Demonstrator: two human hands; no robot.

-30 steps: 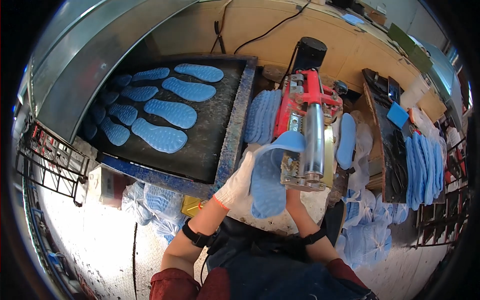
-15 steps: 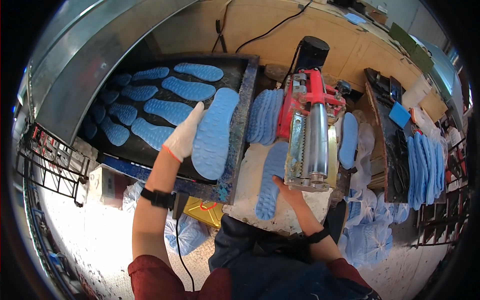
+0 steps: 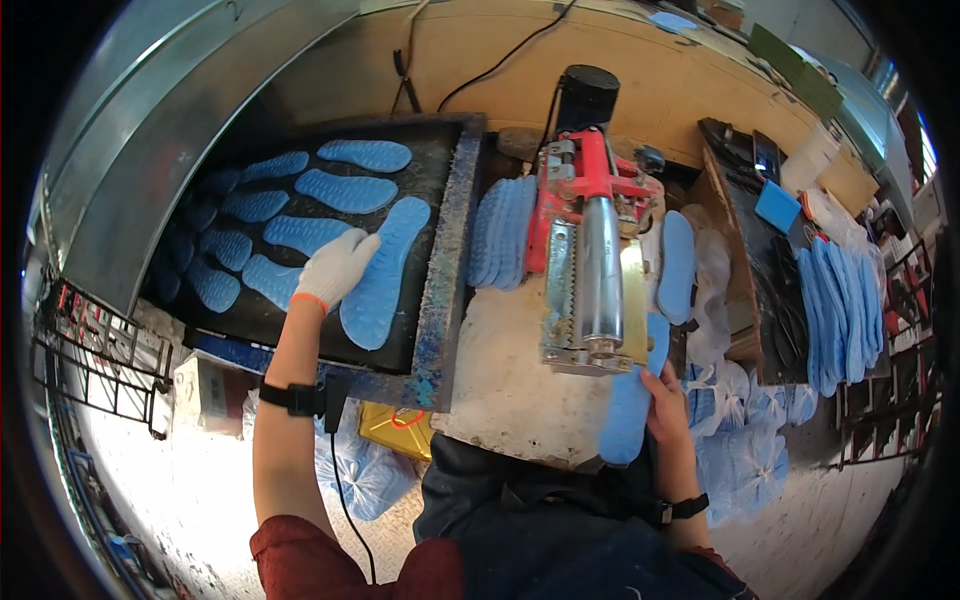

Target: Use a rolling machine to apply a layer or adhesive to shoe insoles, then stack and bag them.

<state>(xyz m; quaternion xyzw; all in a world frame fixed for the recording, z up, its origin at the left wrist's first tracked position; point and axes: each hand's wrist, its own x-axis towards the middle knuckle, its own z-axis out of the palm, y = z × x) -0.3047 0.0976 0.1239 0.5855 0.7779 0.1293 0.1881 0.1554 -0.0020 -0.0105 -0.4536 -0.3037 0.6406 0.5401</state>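
Observation:
My left hand point(image 3: 338, 268), in a white glove with an orange cuff, has its fingers on the left edge of a blue textured insole point(image 3: 392, 272). That insole is low over the dark bed of a tray point(image 3: 436, 300), close to its right side; whether it rests there is hard to tell. My bare right hand point(image 3: 667, 402) grips the right edge of another blue insole point(image 3: 628, 420), whose visible face looks smoother. Its far end sits beside the red roller machine point(image 3: 600, 290), partly hidden by it.
Several blue insoles point(image 3: 345, 190) lie in rows across the tray. A stack of insoles point(image 3: 502, 232) stands left of the machine, and a single insole point(image 3: 676, 265) to its right. A bench point(image 3: 745, 250) at the right bears more insoles point(image 3: 838, 315). Bags point(image 3: 740, 465) are below.
The left hand's insole has moved left and down toward the tray. My right hand has moved right, from the insole in front of the machine to one gripped at the right edge.

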